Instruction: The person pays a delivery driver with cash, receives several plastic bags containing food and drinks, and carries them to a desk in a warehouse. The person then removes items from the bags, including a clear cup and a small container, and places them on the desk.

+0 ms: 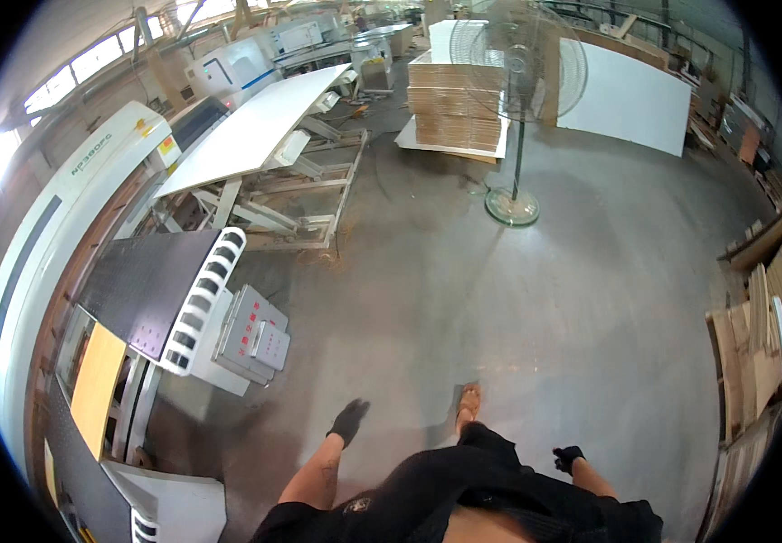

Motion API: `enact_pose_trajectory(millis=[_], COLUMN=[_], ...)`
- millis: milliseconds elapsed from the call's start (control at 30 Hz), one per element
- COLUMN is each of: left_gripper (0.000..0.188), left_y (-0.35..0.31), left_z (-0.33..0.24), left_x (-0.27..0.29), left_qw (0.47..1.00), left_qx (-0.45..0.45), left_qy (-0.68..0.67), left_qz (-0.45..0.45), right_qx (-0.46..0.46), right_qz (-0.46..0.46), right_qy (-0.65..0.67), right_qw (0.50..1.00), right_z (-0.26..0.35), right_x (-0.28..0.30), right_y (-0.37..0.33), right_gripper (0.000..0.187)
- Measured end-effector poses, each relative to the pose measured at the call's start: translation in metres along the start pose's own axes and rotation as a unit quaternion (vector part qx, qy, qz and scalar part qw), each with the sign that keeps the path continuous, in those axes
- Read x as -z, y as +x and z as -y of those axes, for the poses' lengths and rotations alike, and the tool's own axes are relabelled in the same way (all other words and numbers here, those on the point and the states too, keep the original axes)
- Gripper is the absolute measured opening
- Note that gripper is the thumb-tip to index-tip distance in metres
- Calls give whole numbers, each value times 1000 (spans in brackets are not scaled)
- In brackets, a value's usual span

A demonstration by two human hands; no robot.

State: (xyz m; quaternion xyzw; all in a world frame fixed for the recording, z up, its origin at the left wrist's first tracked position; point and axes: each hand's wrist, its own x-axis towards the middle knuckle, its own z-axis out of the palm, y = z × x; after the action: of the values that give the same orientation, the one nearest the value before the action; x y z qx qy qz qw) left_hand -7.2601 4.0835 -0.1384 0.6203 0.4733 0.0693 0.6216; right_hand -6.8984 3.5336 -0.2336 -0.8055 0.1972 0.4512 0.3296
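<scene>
My left hand (349, 423), in a dark glove, hangs beside my body over the grey floor with its fingers stretched out. Nothing shows in it. The nearest thing to it is a grey control box (258, 335) with red markings, at the end of a machine table. My right hand (568, 458), also in a dark glove, is held low at my right side. Its fingers are curled in, and I see nothing held there. Neither hand touches anything. One of my feet (469, 403), in brown footwear, shows on the floor ahead.
On the left runs a long white machine beam (65, 190) beside a dark perforated table (142, 281). Beyond it, a large white panel (260, 122) lies on a frame. A pedestal fan (515, 206) stands before stacked boards (454, 104). Wooden boards (739, 353) line the right side.
</scene>
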Motion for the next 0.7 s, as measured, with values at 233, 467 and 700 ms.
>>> enact_pose_trajectory(millis=[233, 467, 700], left_gripper=[66, 54, 47], left_y=[91, 250, 564], left_z=[19, -95, -185], left_x=[5, -17, 38], left_qw=[933, 956, 970], left_qx=[230, 292, 124], left_qy=[272, 26, -184], left_qz=[60, 9, -97], right_qx=[448, 595, 607], right_qz=[52, 183, 91], right_qy=[-445, -312, -408], right_qw=[774, 717, 675], right_z=[413, 862, 1060], right_x=[-96, -230, -284], right_y=[131, 16, 134], right_gripper=[45, 50, 60])
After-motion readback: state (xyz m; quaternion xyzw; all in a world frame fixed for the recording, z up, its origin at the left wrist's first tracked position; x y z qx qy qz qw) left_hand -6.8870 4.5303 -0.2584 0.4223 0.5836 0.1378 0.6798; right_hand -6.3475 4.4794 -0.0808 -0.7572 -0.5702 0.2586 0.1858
